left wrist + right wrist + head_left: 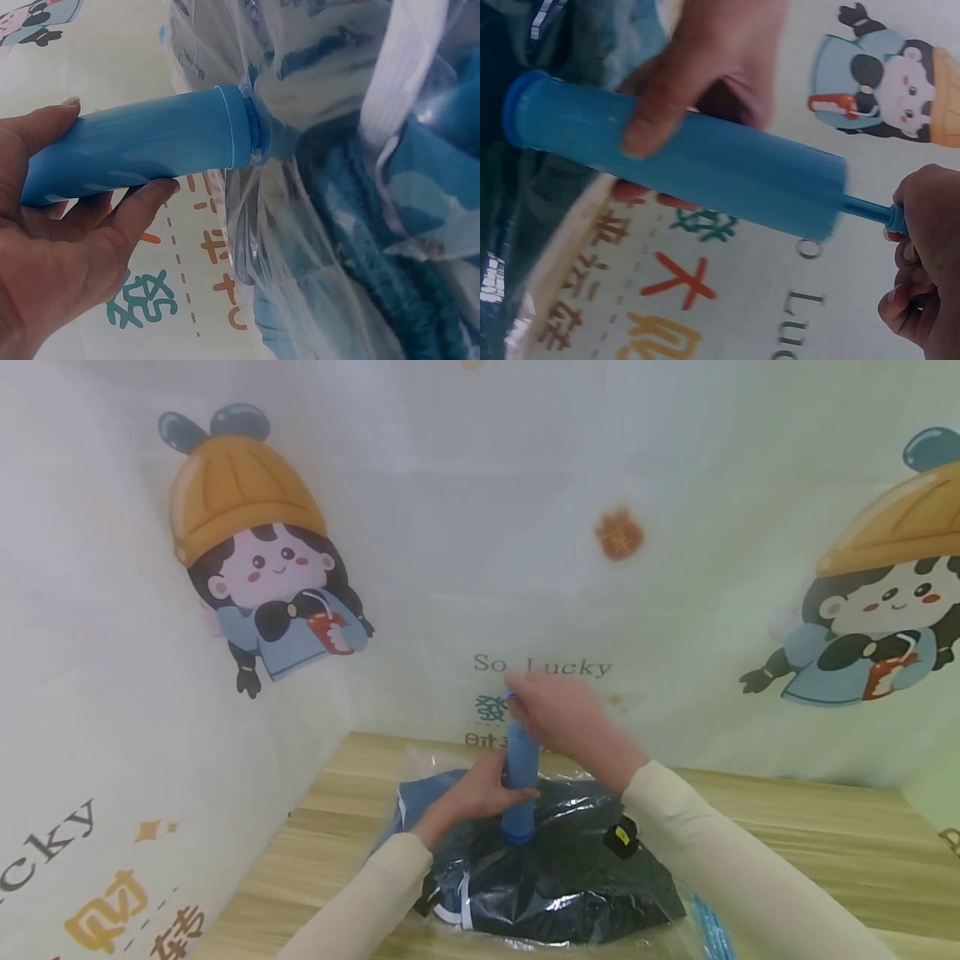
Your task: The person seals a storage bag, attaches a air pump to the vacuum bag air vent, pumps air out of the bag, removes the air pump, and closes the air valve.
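Observation:
A blue hand pump (522, 762) stands upright on a clear plastic vacuum bag (300, 247) with dark and blue clothes inside. Its base meets the bag's valve (256, 127). My left hand (482, 787) grips the pump barrel (735, 169), thumb on one side and fingers on the other. At the top, my right hand (562, 714) holds the pump's handle (896, 218), its fingers curled round it. A short length of thin rod (864, 208) shows between barrel and handle in the right wrist view.
The bag lies on a wood-grain table (315, 827). A black piece with a yellow mark (622, 837) sits on the bag's right part. Blue strips (712, 927) lie by the right forearm. A printed white curtain (420, 568) hangs behind.

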`<state>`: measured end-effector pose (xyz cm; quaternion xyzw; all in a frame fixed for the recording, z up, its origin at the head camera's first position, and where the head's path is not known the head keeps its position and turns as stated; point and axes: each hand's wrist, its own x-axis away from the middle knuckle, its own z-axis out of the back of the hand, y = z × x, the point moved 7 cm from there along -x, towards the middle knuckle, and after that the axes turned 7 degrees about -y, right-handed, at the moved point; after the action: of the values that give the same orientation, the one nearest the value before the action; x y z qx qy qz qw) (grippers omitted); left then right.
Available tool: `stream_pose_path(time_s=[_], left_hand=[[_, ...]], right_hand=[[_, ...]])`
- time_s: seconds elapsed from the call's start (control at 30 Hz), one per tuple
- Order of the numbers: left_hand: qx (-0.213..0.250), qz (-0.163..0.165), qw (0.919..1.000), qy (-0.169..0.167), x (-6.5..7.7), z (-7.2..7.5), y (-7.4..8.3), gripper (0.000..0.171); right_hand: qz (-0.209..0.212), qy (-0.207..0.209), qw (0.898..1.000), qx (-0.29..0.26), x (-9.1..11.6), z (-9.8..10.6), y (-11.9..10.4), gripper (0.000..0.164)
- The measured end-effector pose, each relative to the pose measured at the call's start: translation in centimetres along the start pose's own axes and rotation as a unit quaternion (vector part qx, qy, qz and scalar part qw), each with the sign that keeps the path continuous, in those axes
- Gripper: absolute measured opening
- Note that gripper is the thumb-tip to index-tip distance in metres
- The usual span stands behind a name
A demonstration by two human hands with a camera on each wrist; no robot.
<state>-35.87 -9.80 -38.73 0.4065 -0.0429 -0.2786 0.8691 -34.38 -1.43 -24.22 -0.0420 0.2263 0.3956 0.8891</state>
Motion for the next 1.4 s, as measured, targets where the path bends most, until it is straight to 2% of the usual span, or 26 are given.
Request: stream_pose_path(time_s=[0.2, 0.33, 0.43, 0.53, 0.6, 0.77, 0.9, 1.03, 1.23, 1.4], left_hand=[[-0.006, -0.020, 0.9998, 0.003, 0.1, 0.2, 0.2, 0.071], [-0.010, -0.021, 0.9997, 0.002, 0.1, 0.1, 0.2, 0.068], [-0.007, -0.010, 0.9999, -0.002, 0.0, -0.2, 0.0, 0.067], [-0.001, 0.004, 1.0000, -0.004, 0.0, -0.3, -0.3, 0.067], [0.007, 0.008, 0.9999, -0.004, 0.0, -0.4, -0.3, 0.066], [0.015, 0.011, 0.9998, -0.006, 0.0, -0.3, 0.0, 0.065], [0.010, 0.018, 0.9998, -0.008, 0.2, -0.3, 0.0, 0.066], [0.010, 0.020, 0.9997, -0.008, 0.2, -0.4, 0.0, 0.066], [0.014, 0.029, 0.9994, -0.009, 0.1, -0.4, -0.1, 0.066], [0.019, 0.027, 0.9994, -0.014, 0.0, -0.6, -0.4, 0.068]], right_hand=[[-0.002, -0.015, 1.000, 0.022, 1.0, -2.3, -0.7, 0.013], [-0.003, -0.017, 1.000, 0.022, 1.1, -2.7, -0.8, 0.013], [-0.002, -0.018, 1.000, 0.010, 0.8, -2.2, -0.6, 0.013], [-0.007, -0.009, 1.000, -0.005, 0.1, -0.5, -0.4, 0.014], [-0.013, 0.010, 1.000, -0.015, -0.6, 1.5, -0.2, 0.016], [-0.023, 0.087, 0.996, -0.025, -2.4, 7.0, 0.3, 0.020], [-0.043, 0.113, 0.993, -0.012, -3.3, 9.2, 0.5, 0.020], [-0.059, 0.140, 0.988, -0.003, -3.2, 9.0, 0.6, 0.017], [-0.059, 0.186, 0.981, 0.002, -2.3, 7.7, 0.7, 0.012], [-0.050, 0.195, 0.979, 0.005, -0.9, 5.0, 0.5, 0.014]])
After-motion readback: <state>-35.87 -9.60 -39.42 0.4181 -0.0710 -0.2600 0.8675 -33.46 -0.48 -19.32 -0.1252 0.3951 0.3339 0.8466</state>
